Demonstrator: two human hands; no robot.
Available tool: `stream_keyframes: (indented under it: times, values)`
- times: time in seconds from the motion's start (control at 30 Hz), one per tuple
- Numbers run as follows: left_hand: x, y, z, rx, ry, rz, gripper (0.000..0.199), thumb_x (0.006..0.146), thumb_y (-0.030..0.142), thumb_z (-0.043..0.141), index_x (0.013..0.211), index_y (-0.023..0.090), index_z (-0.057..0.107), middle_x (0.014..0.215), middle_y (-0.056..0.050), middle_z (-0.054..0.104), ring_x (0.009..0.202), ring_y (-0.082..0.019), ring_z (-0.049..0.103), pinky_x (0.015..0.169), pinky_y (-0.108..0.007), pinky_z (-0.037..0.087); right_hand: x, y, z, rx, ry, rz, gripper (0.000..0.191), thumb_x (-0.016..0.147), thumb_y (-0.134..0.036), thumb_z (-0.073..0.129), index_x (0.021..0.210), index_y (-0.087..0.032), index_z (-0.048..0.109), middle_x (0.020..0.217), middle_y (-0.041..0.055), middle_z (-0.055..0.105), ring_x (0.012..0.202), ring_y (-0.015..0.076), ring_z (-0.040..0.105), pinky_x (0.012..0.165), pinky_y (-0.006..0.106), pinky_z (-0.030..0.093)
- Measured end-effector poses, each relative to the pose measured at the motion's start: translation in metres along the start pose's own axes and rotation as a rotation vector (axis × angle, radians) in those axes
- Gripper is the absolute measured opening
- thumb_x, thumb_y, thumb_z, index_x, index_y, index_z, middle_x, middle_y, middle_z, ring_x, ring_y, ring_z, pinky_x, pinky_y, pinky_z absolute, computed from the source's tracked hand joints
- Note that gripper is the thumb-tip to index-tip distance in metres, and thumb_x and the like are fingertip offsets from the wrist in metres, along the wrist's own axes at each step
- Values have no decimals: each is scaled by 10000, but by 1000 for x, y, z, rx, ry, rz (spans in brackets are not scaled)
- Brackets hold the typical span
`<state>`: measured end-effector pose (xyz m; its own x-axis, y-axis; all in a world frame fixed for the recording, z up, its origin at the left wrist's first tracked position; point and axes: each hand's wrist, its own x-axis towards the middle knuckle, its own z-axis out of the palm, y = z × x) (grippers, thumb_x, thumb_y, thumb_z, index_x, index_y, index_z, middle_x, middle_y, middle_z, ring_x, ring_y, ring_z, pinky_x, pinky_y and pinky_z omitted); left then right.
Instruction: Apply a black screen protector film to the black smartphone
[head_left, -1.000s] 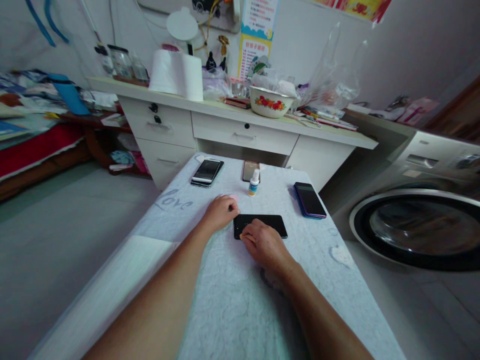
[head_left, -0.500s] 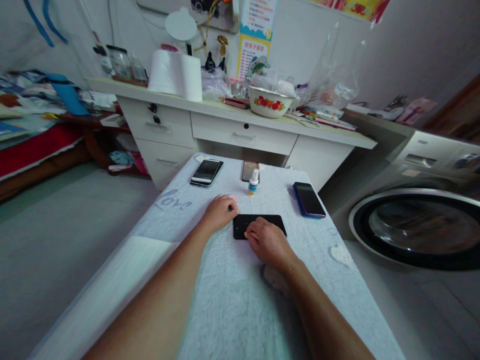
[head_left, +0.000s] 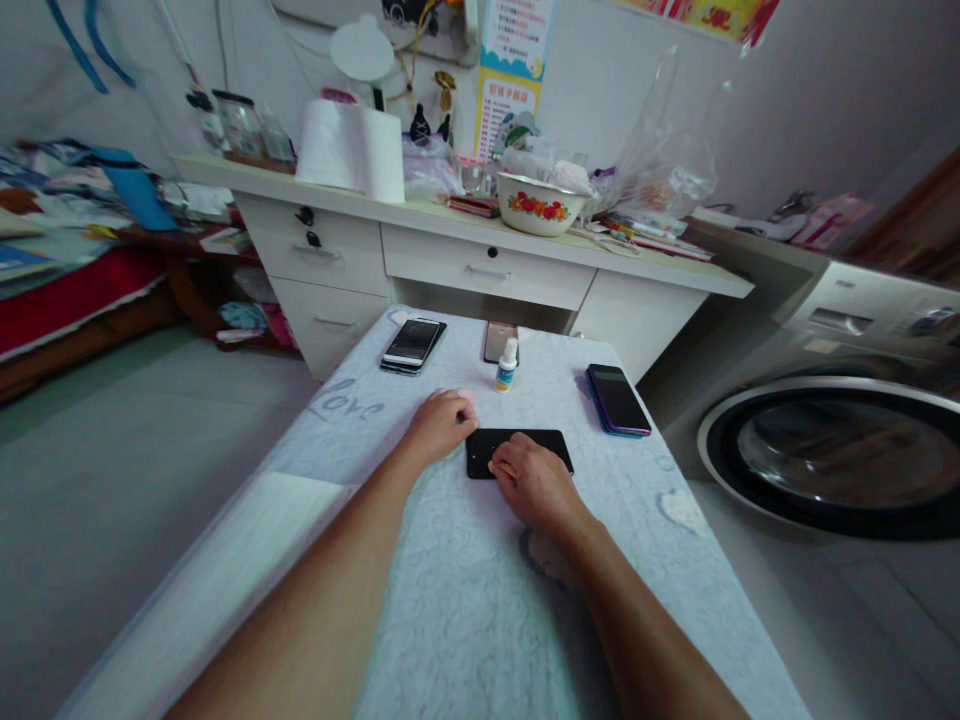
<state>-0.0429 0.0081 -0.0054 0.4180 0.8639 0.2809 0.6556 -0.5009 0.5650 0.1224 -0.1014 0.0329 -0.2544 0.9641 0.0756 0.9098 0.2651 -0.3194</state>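
The right hand (head_left: 536, 483), just right of the frame's centre, bends over a black smartphone (head_left: 553, 441) with its fingers bunched together on the surface; whether they pinch something small cannot be told. The phone lies flat and crosswise just below the centre. At its left end, the left hand (head_left: 441, 424) rests with fingers curled in, touching or just beside the upper left corner; its grip is unclear. A pink object (head_left: 468, 395), partly hidden, sits right behind that hand. Above the phone stands a small white-capped spray bottle (head_left: 506, 367), in front of a gold-brown phone (head_left: 495, 343). Stacked phones (head_left: 412, 343) lie left of these, and another phone stack (head_left: 619, 402) lies to the right, all on a pale tablecloth (head_left: 465, 600). A white desk (head_left: 442, 250) spans the upper middle, bearing a floral bowl (head_left: 538, 207); a washing machine (head_left: 840, 460) fills the right edge.
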Motion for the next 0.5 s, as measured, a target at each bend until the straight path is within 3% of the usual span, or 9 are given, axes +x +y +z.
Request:
stream_keyframes:
  times: [0.5]
  values:
    - [0,3,-2,6,-14,-7,94,755,220,602,687,188,657,817,-32,662,841,-186,591,813,-317,441,4,-12,5,-45,17,-2,164,946,-256,482,903,-200,630,916,25,585,752,116,558,633,229,340]
